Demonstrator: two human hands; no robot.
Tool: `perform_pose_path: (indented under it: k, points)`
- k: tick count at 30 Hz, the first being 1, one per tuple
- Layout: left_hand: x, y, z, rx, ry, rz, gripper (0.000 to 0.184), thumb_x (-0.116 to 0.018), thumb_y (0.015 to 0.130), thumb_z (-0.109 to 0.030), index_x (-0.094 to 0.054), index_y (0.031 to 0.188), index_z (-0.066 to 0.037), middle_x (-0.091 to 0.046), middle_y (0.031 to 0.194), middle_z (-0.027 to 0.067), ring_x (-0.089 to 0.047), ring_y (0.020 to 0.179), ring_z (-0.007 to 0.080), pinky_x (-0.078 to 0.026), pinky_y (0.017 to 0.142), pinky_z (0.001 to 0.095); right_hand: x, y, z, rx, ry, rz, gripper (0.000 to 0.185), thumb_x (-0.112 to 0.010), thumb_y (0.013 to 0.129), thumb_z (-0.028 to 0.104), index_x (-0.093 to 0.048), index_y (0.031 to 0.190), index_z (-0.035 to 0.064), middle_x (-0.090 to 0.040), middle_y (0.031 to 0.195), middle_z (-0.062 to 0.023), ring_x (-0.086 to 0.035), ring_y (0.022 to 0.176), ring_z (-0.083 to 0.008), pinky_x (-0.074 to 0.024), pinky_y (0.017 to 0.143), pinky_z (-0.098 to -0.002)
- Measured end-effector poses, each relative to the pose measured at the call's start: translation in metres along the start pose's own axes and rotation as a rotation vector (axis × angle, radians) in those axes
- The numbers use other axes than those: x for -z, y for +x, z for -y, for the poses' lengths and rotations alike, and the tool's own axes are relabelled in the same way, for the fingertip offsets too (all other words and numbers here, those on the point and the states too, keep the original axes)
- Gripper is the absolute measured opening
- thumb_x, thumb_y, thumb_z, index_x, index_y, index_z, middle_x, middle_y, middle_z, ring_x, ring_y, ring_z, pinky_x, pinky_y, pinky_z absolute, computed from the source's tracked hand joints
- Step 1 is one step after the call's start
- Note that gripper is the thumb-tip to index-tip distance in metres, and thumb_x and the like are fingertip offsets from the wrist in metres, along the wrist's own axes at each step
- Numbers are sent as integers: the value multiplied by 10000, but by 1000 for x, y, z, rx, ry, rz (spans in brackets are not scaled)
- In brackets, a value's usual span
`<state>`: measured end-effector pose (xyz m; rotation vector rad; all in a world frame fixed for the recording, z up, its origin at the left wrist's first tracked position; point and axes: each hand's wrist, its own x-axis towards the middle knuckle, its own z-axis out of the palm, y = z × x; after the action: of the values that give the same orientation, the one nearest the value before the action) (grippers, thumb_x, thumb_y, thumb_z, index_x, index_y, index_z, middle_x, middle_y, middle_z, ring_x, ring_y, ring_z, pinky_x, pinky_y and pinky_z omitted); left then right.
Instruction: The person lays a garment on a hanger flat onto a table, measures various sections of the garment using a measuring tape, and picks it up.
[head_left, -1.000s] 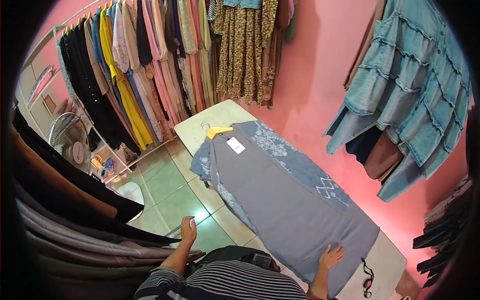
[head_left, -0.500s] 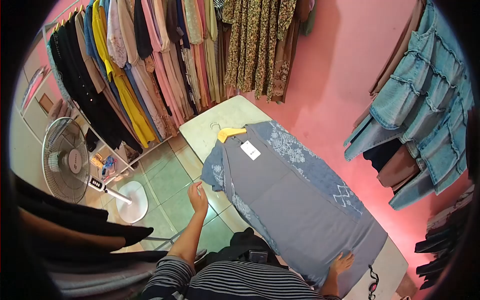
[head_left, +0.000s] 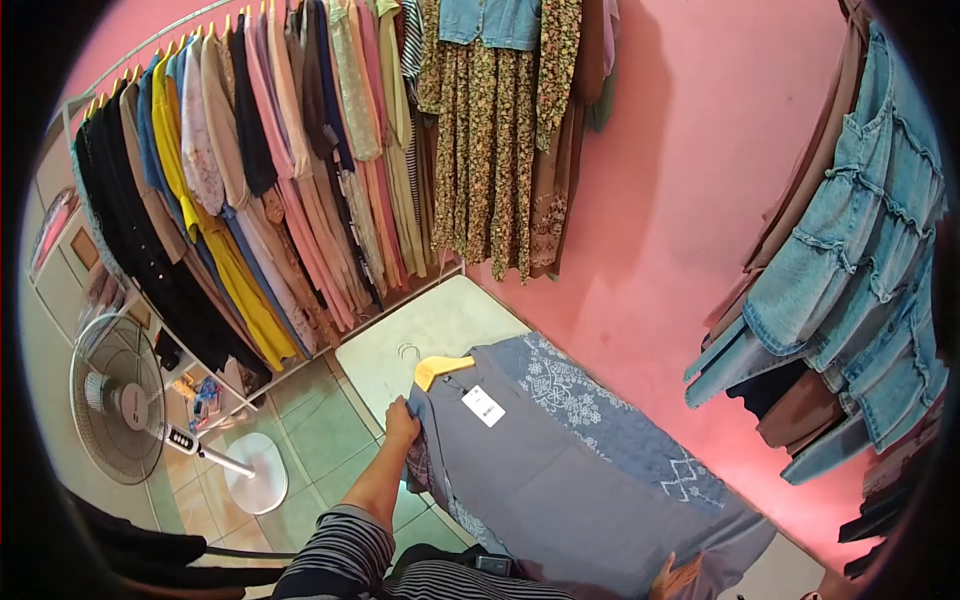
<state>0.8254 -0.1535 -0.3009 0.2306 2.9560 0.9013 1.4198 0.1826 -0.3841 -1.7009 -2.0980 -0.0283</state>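
A long grey-blue dress [head_left: 560, 460] with white floral patterned panels lies spread over the table, on a yellow hanger [head_left: 443, 369]. A white tag [head_left: 484, 406] hangs at its neckline. My left hand [head_left: 403, 422] is closed on the dress's near shoulder edge, just below the hanger. Lower down, my right hand [head_left: 677, 577] rests on the dress near its hem, fingers stretched out; part of this hand is cut off by the frame's bottom.
The pale table top [head_left: 440, 318] shows beyond the hanger. A standing fan [head_left: 130, 408] is at the left on the tiled floor. Behind it runs a rack of hanging clothes [head_left: 270, 190]. Denim garments [head_left: 830, 260] hang at the right, and a floral dress [head_left: 485, 150] hangs on the pink wall.
My left hand has moved from the air beside the table to the dress's shoulder and closed on it. The view has tilted up, so everything appears lower.
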Motion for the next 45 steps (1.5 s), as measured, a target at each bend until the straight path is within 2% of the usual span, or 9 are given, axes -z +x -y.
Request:
perform_pose_path:
  k: [5, 19, 28, 32, 35, 37, 39, 41, 45]
  points:
    - [1, 21, -5, 169, 28, 232, 352, -630, 535, -229, -608, 781, 21, -621, 809, 207, -607, 785, 319, -484, 719, 366, 28, 28, 129, 167, 100, -46, 786, -597, 721, 379, -253, 1315, -5, -344, 1302, -192, -306, 1196, -353, -223, 997, -441]
    - [133, 56, -15, -139, -410, -163, 151, -556, 585, -102, -529, 720, -41, -519, 548, 75, -489, 487, 183, -404, 502, 305, -22, -34, 328, 438, 573, 256, 647, -551, 619, 44, -374, 1241, 5, -426, 1197, -232, -371, 1122, -402, -274, 953, -446]
    - [292, 121, 46, -438, -374, -475, 136, -473, 594, 14, -494, 726, -11, -406, 576, -37, -379, 548, 55, -324, 501, 207, 3, -116, 531, 1021, 915, 1259, 512, -626, 725, 203, -454, 1195, 94, -505, 1158, -132, -464, 1081, -286, -355, 925, -390]
    - [347, 129, 85, -504, -279, -620, 104, -520, 610, -45, -493, 703, -8, -409, 510, 89, -413, 482, 102, -352, 469, 255, -17, -100, 562, 766, 615, 353, 453, -612, 748, 273, -503, 1137, 69, -508, 1132, -162, -466, 1065, -306, -345, 917, -393]
    - [370, 129, 106, -491, -336, -673, 119, -514, 611, -43, -510, 724, -6, -411, 514, 75, -407, 495, 86, -348, 474, 240, -12, -123, 591, 896, 367, 283, 434, -587, 758, 330, -534, 1060, 22, -512, 1093, -193, -465, 1035, -332, -348, 898, -398]
    - [378, 132, 126, -462, -330, -684, 119, -507, 619, -39, -502, 732, -2, -412, 536, 60, -397, 526, 64, -348, 484, 229, -13, -138, 628, 1296, 357, 894, 479, -575, 750, 405, -555, 1027, 15, -513, 1084, -201, -464, 1017, -346, -355, 881, -401]
    - [387, 134, 137, -470, -370, -699, 119, -511, 643, -44, -504, 752, 2, -424, 544, 49, -394, 546, 58, -357, 493, 232, -45, -192, 648, 1465, 847, 792, 459, -561, 769, 417, -581, 1001, 22, -568, 976, -192, -500, 967, -340, -378, 870, -399]
    - [399, 130, 143, -465, -331, -747, 135, -526, 665, -58, -525, 783, 6, -449, 558, 55, -413, 532, 87, -362, 502, 249, -19, -197, 681, 1269, 794, 1684, 415, -546, 815, 374, -574, 1060, 39, -614, 941, -136, -564, 913, -235, -421, 827, -321]
    - [419, 127, 187, -389, -214, -743, 230, -517, 678, -51, -546, 902, -6, -549, 678, 121, -515, 592, 216, -390, 567, 292, -27, -190, 701, 1150, 896, 1531, 312, -548, 829, 238, -563, 1062, 32, -626, 912, -107, -597, 833, -164, -467, 750, -285]
